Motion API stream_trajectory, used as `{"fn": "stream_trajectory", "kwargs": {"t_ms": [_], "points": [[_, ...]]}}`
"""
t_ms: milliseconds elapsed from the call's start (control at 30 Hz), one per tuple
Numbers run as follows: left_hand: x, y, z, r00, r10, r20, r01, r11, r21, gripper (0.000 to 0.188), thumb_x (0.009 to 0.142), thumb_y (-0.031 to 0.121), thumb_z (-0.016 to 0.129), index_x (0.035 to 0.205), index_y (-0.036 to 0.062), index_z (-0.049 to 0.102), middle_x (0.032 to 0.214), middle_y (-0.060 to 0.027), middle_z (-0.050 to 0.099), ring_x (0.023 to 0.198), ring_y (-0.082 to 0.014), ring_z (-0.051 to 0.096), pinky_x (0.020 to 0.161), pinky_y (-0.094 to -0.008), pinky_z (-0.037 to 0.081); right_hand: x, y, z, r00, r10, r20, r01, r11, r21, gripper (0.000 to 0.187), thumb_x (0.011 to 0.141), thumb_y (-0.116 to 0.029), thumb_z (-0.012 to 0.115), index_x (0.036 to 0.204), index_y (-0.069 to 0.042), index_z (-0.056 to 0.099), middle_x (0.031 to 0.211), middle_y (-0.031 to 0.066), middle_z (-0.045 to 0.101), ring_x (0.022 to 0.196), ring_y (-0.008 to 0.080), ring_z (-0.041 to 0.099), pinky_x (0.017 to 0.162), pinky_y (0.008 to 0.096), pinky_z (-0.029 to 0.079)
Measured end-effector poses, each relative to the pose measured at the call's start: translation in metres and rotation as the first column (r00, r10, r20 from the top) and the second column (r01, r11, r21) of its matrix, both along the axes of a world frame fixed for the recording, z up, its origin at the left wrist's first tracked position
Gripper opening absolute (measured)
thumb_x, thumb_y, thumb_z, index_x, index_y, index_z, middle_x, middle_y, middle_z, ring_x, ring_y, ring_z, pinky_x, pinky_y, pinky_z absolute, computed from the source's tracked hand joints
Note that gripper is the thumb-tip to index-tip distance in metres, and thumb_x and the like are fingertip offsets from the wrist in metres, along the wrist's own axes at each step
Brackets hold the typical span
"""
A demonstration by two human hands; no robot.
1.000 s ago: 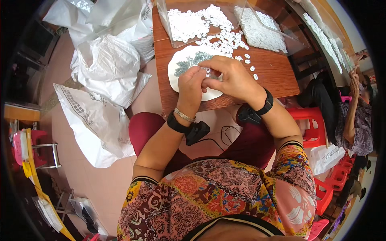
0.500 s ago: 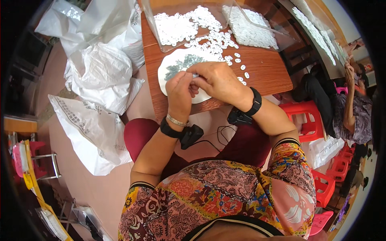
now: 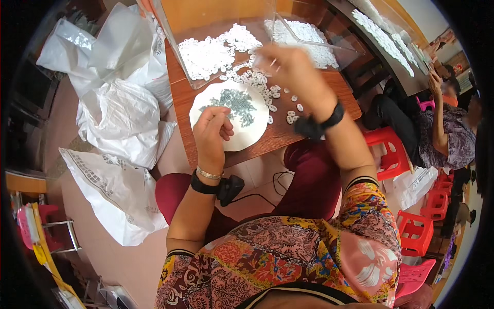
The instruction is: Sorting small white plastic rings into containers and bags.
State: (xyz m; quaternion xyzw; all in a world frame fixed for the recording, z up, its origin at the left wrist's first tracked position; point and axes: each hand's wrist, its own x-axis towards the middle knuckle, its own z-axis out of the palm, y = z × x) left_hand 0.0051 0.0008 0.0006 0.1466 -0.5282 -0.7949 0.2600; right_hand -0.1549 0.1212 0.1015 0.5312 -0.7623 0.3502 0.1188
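Head view: we are resting our left hand (image 3: 212, 130) on the white plate (image 3: 252, 135) of small metal parts (image 3: 235, 103), fingers curled; our blurred right hand (image 3: 290, 69), grip unreadable, is hovering over white pieces (image 3: 254, 78) on the worktop (image 3: 280, 135).

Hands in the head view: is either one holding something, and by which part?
It cannot be told. The left hand rests curled on the white plate, fingertips together. The right hand is blurred above the white pieces.
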Motion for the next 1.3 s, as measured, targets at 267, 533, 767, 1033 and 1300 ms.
{"fn": "stream_trajectory", "kwargs": {"t_ms": [267, 533, 767, 1033, 1300], "points": [[-0.001, -0.02, 0.002, 0.998, 0.06, -0.026, -0.061, 0.998, -0.031, 0.019, 0.088, 0.014, 0.048, 0.086, -0.001, 0.059, 0.064, -0.002, 0.054, 0.055, -0.0072, 0.047, 0.05, -0.0194, 0.036, -0.107, 0.016, 0.025, 0.826, -0.37, -0.426, 0.321, 0.929, -0.184, 0.021, 0.082, -0.023, 0.065, 0.097, -0.009, 0.067, 0.084, 0.0118, 0.066, 0.077, 0.0278, 0.064, 0.066, 0.0329, 0.049], [-0.001, -0.022, -0.003, 1.0, 0.003, 0.025, -0.001, 0.996, -0.093, 0.021, 0.09, 0.018, 0.045, 0.088, 0.0015, 0.058, 0.066, -0.0023, 0.054, 0.056, -0.009, 0.049, 0.05, -0.0199, 0.036, -0.092, -0.008, -0.076, 0.966, -0.161, 0.202, 0.091, 0.944, 0.317, 0.016, 0.077, -0.018, 0.066, 0.084, -0.003, 0.068, 0.069, 0.0111, 0.065, 0.062, 0.0169, 0.059, 0.06, 0.0305, 0.046], [-0.001, -0.023, -0.002, 0.999, -0.009, 0.033, 0.012, 0.996, -0.091, 0.021, 0.09, 0.018, 0.045, 0.087, 0.0017, 0.058, 0.066, -0.0022, 0.054, 0.055, -0.0089, 0.049, 0.049, -0.0196, 0.036, -0.097, -0.022, -0.094, 0.979, -0.191, 0.063, 0.127, 0.828, 0.547, 0.024, 0.069, -0.025, 0.07, 0.084, -0.007, 0.068, 0.079, 0.0127, 0.066, 0.076, 0.0269, 0.063, 0.071, 0.0361, 0.048], [0.0, -0.025, 0.0, 0.999, 0.003, 0.047, 0.0, 0.997, -0.072, 0.022, 0.09, 0.018, 0.045, 0.086, 0.0018, 0.058, 0.065, -0.002, 0.055, 0.055, -0.0084, 0.049, 0.049, -0.0195, 0.036, -0.085, -0.005, -0.073, 0.958, -0.281, 0.059, 0.219, 0.847, 0.485, 0.021, 0.071, -0.025, 0.068, 0.083, -0.009, 0.068, 0.079, 0.0118, 0.066, 0.076, 0.0283, 0.062, 0.07, 0.0383, 0.048], [-0.004, -0.015, 0.0, 0.997, -0.028, 0.073, 0.035, 0.994, -0.106, 0.021, 0.089, 0.018, 0.046, 0.085, 0.0016, 0.059, 0.066, -0.0018, 0.055, 0.055, -0.0085, 0.049, 0.049, -0.02, 0.036, -0.077, -0.002, -0.085, 0.984, -0.178, -0.024, 0.156, 0.777, 0.61, 0.018, 0.069, -0.02, 0.064, 0.082, -0.008, 0.068, 0.078, 0.0131, 0.066, 0.076, 0.0297, 0.062, 0.07, 0.0378, 0.048]]}}
